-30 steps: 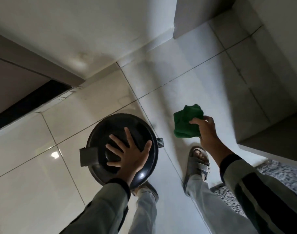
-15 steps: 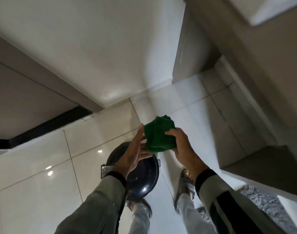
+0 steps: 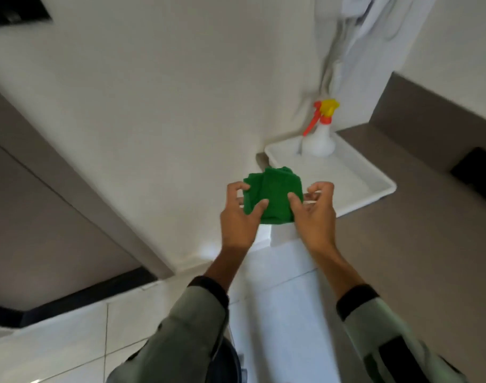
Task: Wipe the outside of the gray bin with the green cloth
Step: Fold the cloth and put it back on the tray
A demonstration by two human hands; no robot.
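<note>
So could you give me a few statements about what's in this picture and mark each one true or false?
1. Both hands hold the green cloth. True: the left hand and the right hand grip it from either side.
2. The spray bottle lies on the floor. False: it stands upright in the white tray.
3. The spray bottle has a blue trigger. False: the trigger is orange-red and the nozzle yellow.
4. The cloth is bunched up rather than spread flat. True.
5. The cloth is pressed against the gray bin. False: the cloth is held up in the air, and only a dark edge of the bin shows at the bottom, behind the left sleeve.
</note>
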